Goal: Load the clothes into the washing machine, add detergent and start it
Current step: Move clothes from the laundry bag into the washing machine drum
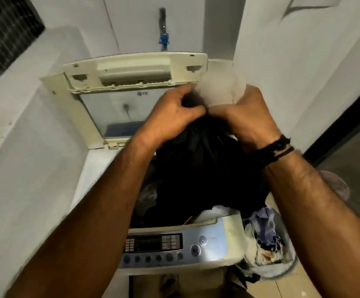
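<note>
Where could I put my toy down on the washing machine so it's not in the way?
The flat white top left of the tub, between the wall and the raised lid, looks bare. The tub is crowded: both hands, left and right, grip a black garment above it. The basket on the right is heaped with clothes.

Head cam looks fwd and steeply down, close over the open washing machine [174, 244]
</note>
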